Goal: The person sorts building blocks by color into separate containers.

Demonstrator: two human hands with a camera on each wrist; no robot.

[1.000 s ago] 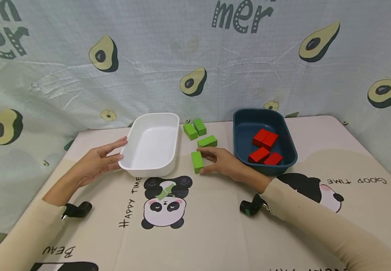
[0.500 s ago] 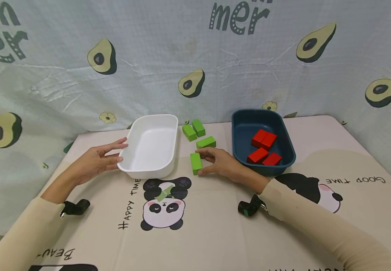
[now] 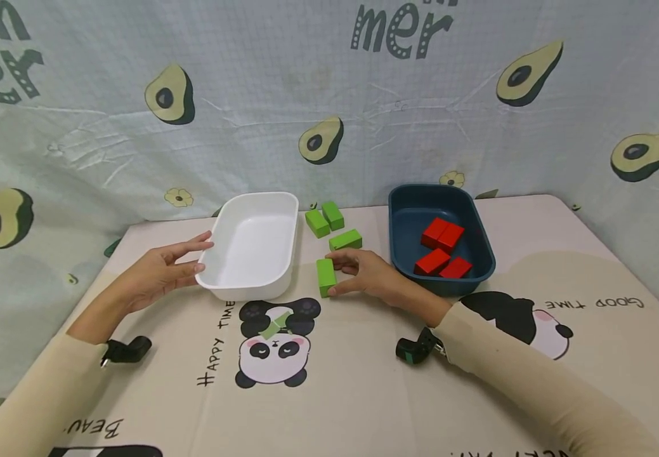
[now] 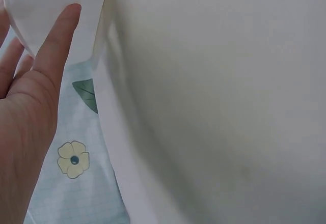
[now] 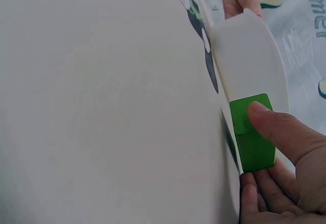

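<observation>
My left hand (image 3: 160, 273) rests its extended fingers on the left side of a white plastic tub (image 3: 252, 244). In the left wrist view the thumb lies straight along the tub's outer wall (image 4: 48, 15). To the right of the tub, my right hand (image 3: 368, 274) pinches a green rectangular block (image 3: 326, 277) between thumb and fingers. The right wrist view has the thumb on one face of this green block (image 5: 254, 137), low at the table surface. Behind it lie three more green blocks, one turned crosswise (image 3: 345, 240) and two close together (image 3: 325, 219).
A dark blue tub (image 3: 398, 222) holding several red blocks (image 3: 443, 236) stands at the back right, behind my right forearm. The tablecloth (image 3: 363, 381) has printed pandas and lettering. A hanging sheet with avocados (image 3: 320, 141) closes off the back of the table.
My right hand and the pinched green block have shifted slightly left, toward the white tub. The left hand keeps its place at the tub. The head view has drifted a little.
</observation>
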